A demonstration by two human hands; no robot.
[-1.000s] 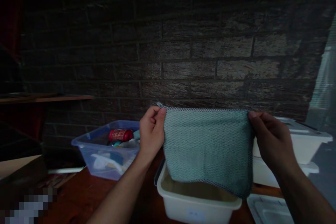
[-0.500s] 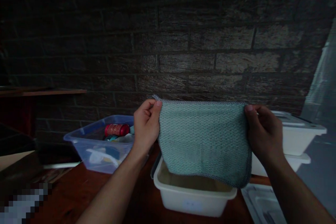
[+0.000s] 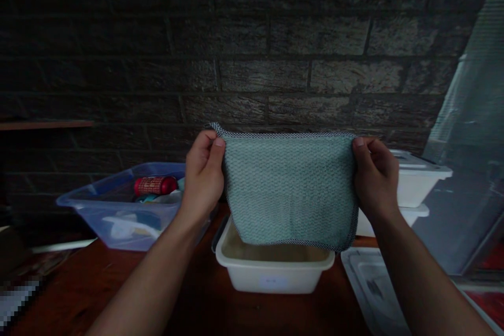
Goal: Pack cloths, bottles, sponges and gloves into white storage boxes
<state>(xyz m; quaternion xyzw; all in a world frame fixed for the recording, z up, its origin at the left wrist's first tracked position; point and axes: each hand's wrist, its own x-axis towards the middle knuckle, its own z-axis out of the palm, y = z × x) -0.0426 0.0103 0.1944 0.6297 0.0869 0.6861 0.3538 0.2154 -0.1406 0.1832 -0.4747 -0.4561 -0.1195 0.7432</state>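
A pale green textured cloth (image 3: 289, 189) with a black-and-white checked edge hangs spread between my two hands. My left hand (image 3: 205, 168) pinches its upper left corner, where a bit of the edging sticks up past the fingers. At the upper right corner, my right hand (image 3: 375, 173) grips it between thumb and fingers. Below and behind the cloth, a white plastic bin (image 3: 275, 277) without a lid sits on the brown wooden table (image 3: 236, 317). The cloth covers part of the bin's opening, so its inside shows only partly.
To the left stands a clear bluish tub (image 3: 114, 220) holding a red cylinder (image 3: 155, 185) and other items. Two white lidded bins (image 3: 417, 186) are stacked at the right. A white lid (image 3: 374, 289) lies beside the open bin. A dark brick wall (image 3: 244, 73) rises behind.
My view has turned slightly right, so everything sits further left and a little higher in the picture. Both hands still hold the cloth spread over the bin.
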